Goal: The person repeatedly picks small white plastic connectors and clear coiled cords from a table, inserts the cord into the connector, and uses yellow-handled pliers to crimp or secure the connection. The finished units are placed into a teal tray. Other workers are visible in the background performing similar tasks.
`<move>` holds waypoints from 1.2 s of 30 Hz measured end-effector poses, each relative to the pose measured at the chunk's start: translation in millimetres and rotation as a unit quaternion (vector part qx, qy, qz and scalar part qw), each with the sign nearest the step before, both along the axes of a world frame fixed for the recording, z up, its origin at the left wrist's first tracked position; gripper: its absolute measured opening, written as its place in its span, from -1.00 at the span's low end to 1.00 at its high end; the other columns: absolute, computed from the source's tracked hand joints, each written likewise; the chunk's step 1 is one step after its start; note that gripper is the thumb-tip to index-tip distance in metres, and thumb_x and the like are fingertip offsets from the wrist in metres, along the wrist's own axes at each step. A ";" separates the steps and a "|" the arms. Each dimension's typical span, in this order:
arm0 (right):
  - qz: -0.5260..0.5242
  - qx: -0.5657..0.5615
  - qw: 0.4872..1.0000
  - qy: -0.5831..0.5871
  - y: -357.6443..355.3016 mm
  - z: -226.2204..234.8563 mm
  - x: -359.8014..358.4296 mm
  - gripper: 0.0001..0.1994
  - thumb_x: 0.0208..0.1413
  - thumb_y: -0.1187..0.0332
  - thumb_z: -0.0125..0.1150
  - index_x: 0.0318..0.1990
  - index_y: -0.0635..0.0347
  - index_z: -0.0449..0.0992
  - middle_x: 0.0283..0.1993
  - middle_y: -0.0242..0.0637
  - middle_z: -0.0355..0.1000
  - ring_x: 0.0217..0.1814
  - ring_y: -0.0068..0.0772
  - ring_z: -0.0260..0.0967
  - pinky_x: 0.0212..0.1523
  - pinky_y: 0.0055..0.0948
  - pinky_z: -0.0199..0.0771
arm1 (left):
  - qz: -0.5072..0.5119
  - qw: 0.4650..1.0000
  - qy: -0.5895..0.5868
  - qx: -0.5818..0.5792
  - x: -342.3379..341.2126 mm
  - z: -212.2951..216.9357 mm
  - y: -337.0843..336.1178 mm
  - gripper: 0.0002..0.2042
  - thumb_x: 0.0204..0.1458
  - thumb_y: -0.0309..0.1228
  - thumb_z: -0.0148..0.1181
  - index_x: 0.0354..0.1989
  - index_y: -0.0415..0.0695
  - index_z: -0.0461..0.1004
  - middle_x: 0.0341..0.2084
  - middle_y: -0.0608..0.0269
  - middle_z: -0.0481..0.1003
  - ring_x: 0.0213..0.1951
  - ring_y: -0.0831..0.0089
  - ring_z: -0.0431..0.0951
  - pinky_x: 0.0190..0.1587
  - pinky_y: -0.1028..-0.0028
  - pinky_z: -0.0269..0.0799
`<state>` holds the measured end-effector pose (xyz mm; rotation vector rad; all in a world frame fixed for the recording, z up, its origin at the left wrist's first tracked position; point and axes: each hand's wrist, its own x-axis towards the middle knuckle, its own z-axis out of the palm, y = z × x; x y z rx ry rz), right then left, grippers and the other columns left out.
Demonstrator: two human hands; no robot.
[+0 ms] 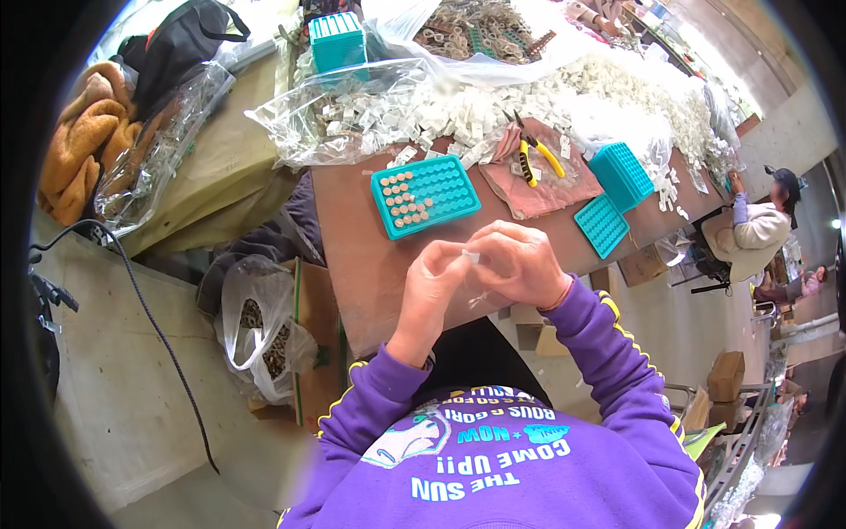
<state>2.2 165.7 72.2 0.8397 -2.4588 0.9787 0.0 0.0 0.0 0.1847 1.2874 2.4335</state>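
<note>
My left hand [429, 286] and my right hand [525, 264] meet over the table's near edge, fingertips pinched together on a small white plastic piece [471, 257]. Fingers cover most of it, so its exact kind is unclear. Just beyond them lies a teal tray [449, 201] with rows of round pockets; several small round beige pieces [398, 198] fill pockets on its left side. Side cutters [534, 159] with yellow and black handles rest on a folded pink cloth [529, 201] farther off.
A heap of small white plastic pieces [458, 110] spreads along the table's back on clear film. Stacked teal trays [621, 175] and a single teal tray [602, 226] lie at right, another stack [337, 44] far left. A plastic bag [264, 326] sits below left. A person [753, 225] sits at right.
</note>
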 end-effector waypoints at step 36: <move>-0.331 -0.087 0.929 -0.139 165.2 -56.5 -65.5 -0.95 0.05 0.51 0.29 -0.34 0.26 0.64 -0.32 -0.40 0.55 -0.38 -0.61 0.45 -0.33 -0.59 0.46 | 0.043 0.961 -0.092 0.258 3.4 -15.5 9.4 -0.80 0.21 -0.51 0.14 -0.02 -0.23 0.42 -0.09 0.04 0.52 0.00 0.19 0.56 0.14 0.23 0.47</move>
